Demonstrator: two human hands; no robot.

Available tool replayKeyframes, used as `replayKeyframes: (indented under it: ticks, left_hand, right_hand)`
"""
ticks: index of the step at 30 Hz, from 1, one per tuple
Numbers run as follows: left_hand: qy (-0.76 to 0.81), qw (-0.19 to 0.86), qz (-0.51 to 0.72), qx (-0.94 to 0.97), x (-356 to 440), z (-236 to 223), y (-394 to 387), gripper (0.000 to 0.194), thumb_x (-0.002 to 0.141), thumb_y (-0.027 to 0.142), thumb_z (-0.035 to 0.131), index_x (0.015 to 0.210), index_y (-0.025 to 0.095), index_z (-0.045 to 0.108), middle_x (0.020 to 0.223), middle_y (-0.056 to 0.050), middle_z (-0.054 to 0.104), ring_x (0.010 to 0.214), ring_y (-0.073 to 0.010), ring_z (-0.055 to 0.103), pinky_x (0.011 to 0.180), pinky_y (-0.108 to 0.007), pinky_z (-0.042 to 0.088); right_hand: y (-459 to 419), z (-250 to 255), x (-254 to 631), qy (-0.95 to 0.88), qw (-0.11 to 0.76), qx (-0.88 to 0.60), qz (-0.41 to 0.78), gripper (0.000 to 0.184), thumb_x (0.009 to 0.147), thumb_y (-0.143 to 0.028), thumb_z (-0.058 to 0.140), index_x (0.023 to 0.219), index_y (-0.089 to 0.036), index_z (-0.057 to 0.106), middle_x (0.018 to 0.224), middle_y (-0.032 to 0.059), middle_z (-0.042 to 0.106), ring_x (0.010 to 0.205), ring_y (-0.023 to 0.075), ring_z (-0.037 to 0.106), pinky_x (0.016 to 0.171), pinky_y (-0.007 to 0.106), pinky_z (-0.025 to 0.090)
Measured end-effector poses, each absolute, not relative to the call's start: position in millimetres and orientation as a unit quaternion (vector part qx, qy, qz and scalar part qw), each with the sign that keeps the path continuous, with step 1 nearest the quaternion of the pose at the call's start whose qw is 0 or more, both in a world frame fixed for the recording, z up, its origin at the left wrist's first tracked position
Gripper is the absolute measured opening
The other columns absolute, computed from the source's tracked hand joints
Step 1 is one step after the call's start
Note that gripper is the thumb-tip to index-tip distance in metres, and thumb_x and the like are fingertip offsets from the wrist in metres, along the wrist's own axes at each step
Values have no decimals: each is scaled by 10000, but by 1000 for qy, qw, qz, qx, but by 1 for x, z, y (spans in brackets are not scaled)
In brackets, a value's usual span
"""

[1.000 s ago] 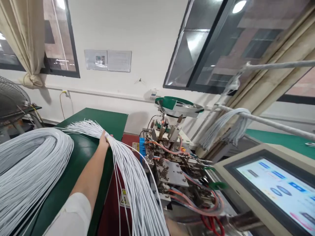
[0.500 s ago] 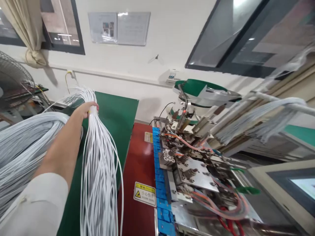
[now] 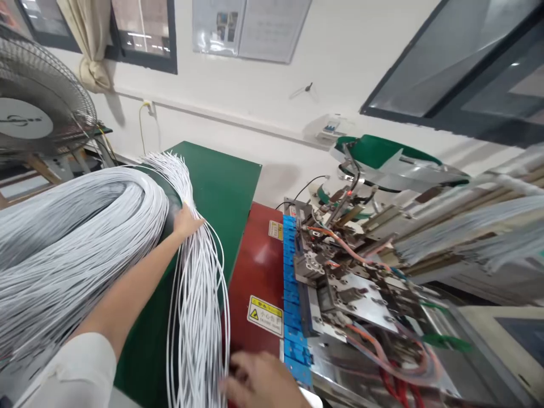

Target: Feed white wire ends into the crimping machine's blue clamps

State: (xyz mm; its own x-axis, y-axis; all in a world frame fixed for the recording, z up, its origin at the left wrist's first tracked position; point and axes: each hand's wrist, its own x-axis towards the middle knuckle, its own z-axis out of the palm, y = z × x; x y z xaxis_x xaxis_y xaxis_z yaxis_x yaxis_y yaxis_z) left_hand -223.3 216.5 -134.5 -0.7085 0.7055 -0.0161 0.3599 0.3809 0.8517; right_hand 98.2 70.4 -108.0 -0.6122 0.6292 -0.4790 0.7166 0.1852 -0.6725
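A long bundle of white wires lies along the green table top, its cut ends fanned out at the far end. My left hand is closed on the bundle below that end, thumb across the wires and the other fingers mostly hidden. At the lower edge, my right hand is blurred by motion, over the red surface and close beside the bundle's right side. Its fingers are bent, with a gap between thumb and fingers. Whether its fingertips touch the wires is unclear.
A thick looped pile of white wires fills the left side. To the right stands a machine with a blue segmented track along its edge. A large fan is at far left; more wires hang at right.
My left hand has lowered the bundle toward the table and sits nearer along it. My right hand has come into view at the bottom. The view has swung left.
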Motion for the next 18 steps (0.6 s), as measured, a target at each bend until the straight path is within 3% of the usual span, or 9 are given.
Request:
replayKeyframes:
  ticks: [3,6,9,12,15,18]
  left_hand:
    - [799,224,482,281,-218,-130,207,697,583,217,748,1199,109,438,1125,-168,565,1138,-350,456,922,-400,358]
    - [771,266,532,227,-222,-125,201,465,763,256,623,1179,129,458,1083,-117,568,966,-240,564,813,-394,456]
    - [729,316,580,178,-229,-116,198,341,856,288,516,1157,134,475,1032,-84,568,824,-168,590,702,-347,512]
    - [686,354,618,151,-235,-105,194,317,864,280,507,1143,132,483,1000,-75,572,781,-151,590,658,-316,522]
    - [655,367,645,142,-239,-97,193,326,863,264,510,1160,135,473,1010,-76,568,789,-152,590,659,-314,525]
    - [639,365,663,136,-240,-97,195,336,859,254,517,1172,139,467,1018,-77,567,799,-155,591,669,-321,525]
  right_hand:
    - [111,-87,72,758,-81,469,-447,299,668,-493,620,751,-212,681,742,70,680,748,218,592,734,305,386]
    - [160,-90,32,611,-215,508,-569,363,612,-426,698,878,-183,651,918,76,658,893,210,583,788,287,411]
    - [196,-103,-14,570,-213,505,-611,442,740,-516,535,925,-121,606,931,118,647,785,174,616,679,284,476]
    - [207,-112,-55,563,-200,497,-629,505,789,-536,451,894,-64,594,787,127,657,629,151,613,578,272,487]
    - [207,-113,-81,569,-182,475,-646,455,705,-490,600,821,-51,619,669,98,653,580,160,606,534,265,482]
    - [213,-108,-88,580,-176,472,-640,306,574,-302,746,728,-60,638,597,60,638,587,167,600,520,244,460]
